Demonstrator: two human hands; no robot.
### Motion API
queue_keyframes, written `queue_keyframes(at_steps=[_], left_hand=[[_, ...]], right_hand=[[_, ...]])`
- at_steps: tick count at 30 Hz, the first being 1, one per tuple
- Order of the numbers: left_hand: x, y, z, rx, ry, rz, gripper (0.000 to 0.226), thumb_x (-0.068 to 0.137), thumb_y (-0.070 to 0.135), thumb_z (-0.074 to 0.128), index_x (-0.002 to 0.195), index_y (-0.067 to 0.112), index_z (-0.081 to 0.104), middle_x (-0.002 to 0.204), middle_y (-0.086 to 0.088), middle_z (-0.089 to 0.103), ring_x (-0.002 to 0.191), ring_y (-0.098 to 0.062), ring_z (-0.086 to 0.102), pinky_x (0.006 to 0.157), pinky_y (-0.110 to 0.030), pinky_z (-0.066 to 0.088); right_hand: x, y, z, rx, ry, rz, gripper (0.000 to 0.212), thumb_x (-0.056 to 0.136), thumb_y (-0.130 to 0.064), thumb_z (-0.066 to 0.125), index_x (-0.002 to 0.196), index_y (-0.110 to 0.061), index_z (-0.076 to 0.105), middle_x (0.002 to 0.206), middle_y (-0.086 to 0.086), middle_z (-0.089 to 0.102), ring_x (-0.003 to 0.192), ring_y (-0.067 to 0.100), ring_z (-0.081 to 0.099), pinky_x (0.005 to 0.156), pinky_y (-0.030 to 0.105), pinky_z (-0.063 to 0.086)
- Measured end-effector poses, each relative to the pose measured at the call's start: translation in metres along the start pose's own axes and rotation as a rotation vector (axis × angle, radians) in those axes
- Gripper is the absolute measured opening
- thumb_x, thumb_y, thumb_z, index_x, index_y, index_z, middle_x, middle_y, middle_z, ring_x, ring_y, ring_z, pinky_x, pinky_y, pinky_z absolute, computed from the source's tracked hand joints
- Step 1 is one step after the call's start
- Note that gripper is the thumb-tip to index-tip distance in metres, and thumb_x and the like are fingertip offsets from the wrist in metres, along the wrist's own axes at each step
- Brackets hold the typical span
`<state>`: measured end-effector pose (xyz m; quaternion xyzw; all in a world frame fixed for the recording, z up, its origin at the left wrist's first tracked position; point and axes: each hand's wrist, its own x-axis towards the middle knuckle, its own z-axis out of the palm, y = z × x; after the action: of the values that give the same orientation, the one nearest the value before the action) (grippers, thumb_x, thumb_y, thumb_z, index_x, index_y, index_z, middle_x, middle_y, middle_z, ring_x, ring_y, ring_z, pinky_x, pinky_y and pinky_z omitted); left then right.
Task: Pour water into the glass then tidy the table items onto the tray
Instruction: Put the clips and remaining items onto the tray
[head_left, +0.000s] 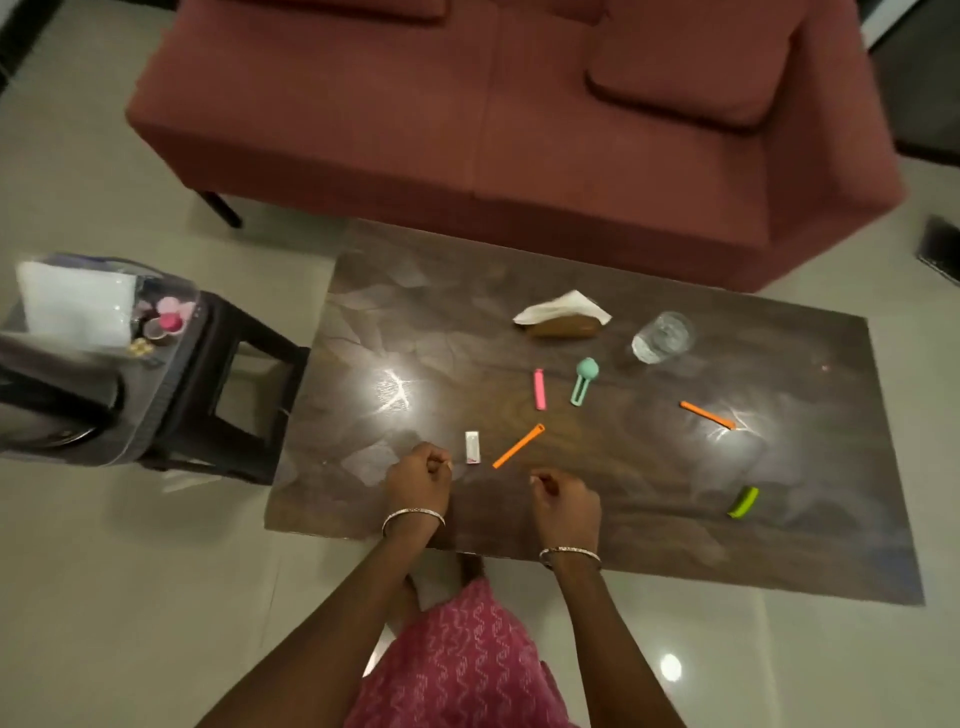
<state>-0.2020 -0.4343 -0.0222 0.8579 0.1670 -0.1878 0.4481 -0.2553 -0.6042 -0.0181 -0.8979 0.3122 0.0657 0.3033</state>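
Head view. Left hand (418, 480) and right hand (563, 501) are at the near edge of the tabletop (415, 312), fingers curled; whether either pinches anything cannot be told. The glass (664, 336) stands upright at the far right. The tray (171, 374) sits on a stool (249, 364) left of the tabletop. A white packet (472, 447), orange clip (518, 446) and pink clip (540, 388) lie just beyond the hands.
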Motion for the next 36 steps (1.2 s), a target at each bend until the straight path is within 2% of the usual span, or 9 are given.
queue_keyframes(at_steps=[3,6,10,13,18,22,27,30,36], left_hand=[[0.004,0.014,0.034,0.052,-0.057,0.013,0.009,0.082,0.005,0.066,0.083,0.012,0.072,0.080,-0.005,0.073,0.076,-0.018,0.066,0.069,-0.022,0.043],[0.013,0.022,0.064,0.111,-0.110,0.015,0.010,0.082,0.002,0.064,0.082,0.010,0.070,0.080,-0.007,0.073,0.078,-0.022,0.067,0.068,-0.021,0.042],[0.028,0.030,0.104,0.233,-0.167,0.015,0.009,0.083,0.003,0.062,0.082,0.008,0.070,0.082,-0.013,0.073,0.082,-0.030,0.068,0.078,-0.033,0.053],[0.040,0.033,0.133,0.374,-0.212,-0.007,0.009,0.085,0.009,0.063,0.091,0.008,0.070,0.089,-0.014,0.073,0.090,-0.032,0.067,0.085,-0.041,0.052],[0.060,0.037,0.170,0.563,-0.231,-0.056,0.021,0.089,0.020,0.063,0.107,0.011,0.061,0.107,-0.013,0.066,0.103,-0.033,0.063,0.087,-0.042,0.051],[0.078,0.039,0.189,0.643,-0.222,-0.046,0.026,0.090,0.023,0.063,0.114,0.014,0.057,0.117,-0.012,0.059,0.106,-0.033,0.061,0.087,-0.042,0.051],[0.100,0.040,0.206,0.740,-0.268,-0.028,0.034,0.090,0.026,0.063,0.121,0.015,0.054,0.123,-0.008,0.056,0.111,-0.032,0.058,0.092,-0.042,0.049],[0.105,0.041,0.212,0.835,-0.276,-0.034,0.033,0.091,0.027,0.061,0.122,0.018,0.052,0.123,-0.005,0.056,0.110,-0.030,0.059,0.089,-0.041,0.051],[0.119,0.043,0.219,0.914,-0.362,-0.030,0.028,0.094,0.016,0.055,0.122,0.015,0.051,0.124,-0.007,0.055,0.111,-0.031,0.060,0.086,-0.042,0.053]], right_hand=[[0.012,0.034,-0.017,0.072,0.024,0.105,0.013,0.085,-0.016,0.069,0.095,-0.016,0.079,0.090,0.007,0.078,0.089,0.028,0.073,0.078,0.035,0.055],[0.026,0.061,-0.026,0.097,0.013,0.158,0.013,0.087,-0.017,0.068,0.095,-0.016,0.078,0.088,0.006,0.078,0.086,0.027,0.073,0.078,0.037,0.057],[0.057,0.085,-0.034,0.087,-0.044,0.192,0.014,0.088,-0.020,0.067,0.095,-0.018,0.079,0.086,0.004,0.078,0.087,0.025,0.073,0.077,0.032,0.055],[0.093,0.102,-0.042,0.050,-0.098,0.200,0.013,0.088,-0.021,0.066,0.092,-0.018,0.078,0.085,0.004,0.078,0.087,0.025,0.073,0.076,0.031,0.053],[0.164,0.122,-0.045,-0.008,-0.238,0.208,0.018,0.088,-0.021,0.063,0.098,-0.020,0.077,0.091,0.005,0.077,0.094,0.025,0.070,0.081,0.029,0.050],[0.220,0.124,-0.033,-0.012,-0.308,0.218,0.021,0.088,-0.021,0.060,0.102,-0.020,0.076,0.100,0.007,0.077,0.100,0.030,0.069,0.088,0.037,0.054],[0.263,0.112,-0.010,0.065,-0.285,0.202,0.029,0.088,-0.034,0.068,0.108,-0.013,0.070,0.102,0.002,0.075,0.103,0.028,0.068,0.087,0.032,0.048],[0.279,0.100,-0.001,0.112,-0.249,0.224,0.048,0.084,-0.044,0.072,0.121,-0.016,0.060,0.082,-0.007,0.069,0.103,0.025,0.065,0.081,0.029,0.042],[0.301,0.081,0.011,0.026,-0.165,0.289,0.063,0.071,-0.063,0.074,0.110,-0.020,0.051,0.100,0.003,0.070,0.095,0.027,0.067,0.070,0.032,0.043]])
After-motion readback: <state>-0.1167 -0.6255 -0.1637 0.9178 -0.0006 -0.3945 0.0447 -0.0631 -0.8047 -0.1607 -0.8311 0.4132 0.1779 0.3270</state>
